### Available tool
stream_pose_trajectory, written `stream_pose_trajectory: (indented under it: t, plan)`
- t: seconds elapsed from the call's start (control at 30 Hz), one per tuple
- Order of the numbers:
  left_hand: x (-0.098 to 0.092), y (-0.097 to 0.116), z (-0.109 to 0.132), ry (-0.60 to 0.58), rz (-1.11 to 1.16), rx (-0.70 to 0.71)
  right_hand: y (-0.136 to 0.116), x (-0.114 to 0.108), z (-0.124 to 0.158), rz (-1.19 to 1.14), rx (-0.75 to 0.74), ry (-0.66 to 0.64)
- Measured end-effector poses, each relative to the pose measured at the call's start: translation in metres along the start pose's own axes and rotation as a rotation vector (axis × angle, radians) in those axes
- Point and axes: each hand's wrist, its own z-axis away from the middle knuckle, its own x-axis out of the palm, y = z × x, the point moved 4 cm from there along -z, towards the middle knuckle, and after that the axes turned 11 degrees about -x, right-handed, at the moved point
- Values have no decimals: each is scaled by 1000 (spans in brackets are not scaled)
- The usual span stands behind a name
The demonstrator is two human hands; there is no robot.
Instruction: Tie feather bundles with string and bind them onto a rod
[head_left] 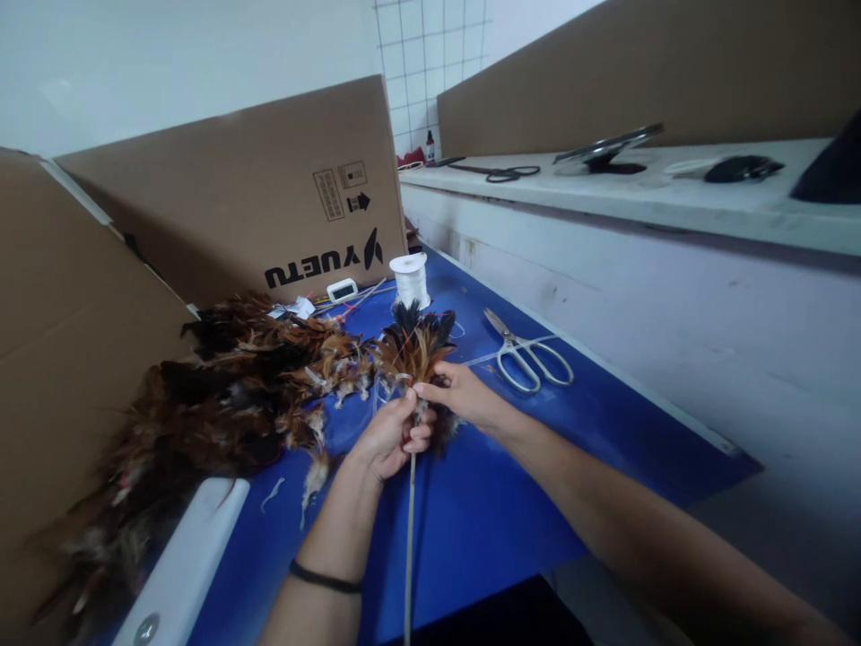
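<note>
My left hand (396, 435) is closed around a thin stick (410, 547) just under a tuft of brown and black feathers (413, 345) at its top. The stick runs down toward me. With thumb and fingers pinched, my right hand (461, 392) grips the base of the feathers, touching my left thumb. Behind the tuft stands a spool of white thread or ribbon (412, 283). A clear strip (484, 357) stretches from near the tuft toward the scissors (528, 354), which lie with blades apart to the right.
A large heap of loose feathers (221, 395) spreads over the left of the blue tabletop (498, 529). Cardboard boxes (235, 197) wall off the back and left. A small white display device (343, 290) sits behind. On the right ledge (646, 188) lie black scissors (501, 172).
</note>
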Motion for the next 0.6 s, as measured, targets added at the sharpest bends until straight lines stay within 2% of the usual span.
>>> stream_pose_trajectory:
  t: [0.23, 0.43, 0.53, 0.6]
  plan:
    - [1, 2, 2, 21, -38, 8, 0, 2, 0, 9, -77, -34]
    - [6, 7, 7, 26, -49, 41, -10, 1, 1, 40, -152, -70]
    - [5, 8, 8, 72, -73, 65, -13, -2, 0, 48, -185, -78]
    - [3, 8, 7, 132, -110, 84, -12, -6, -1, 61, -182, -38]
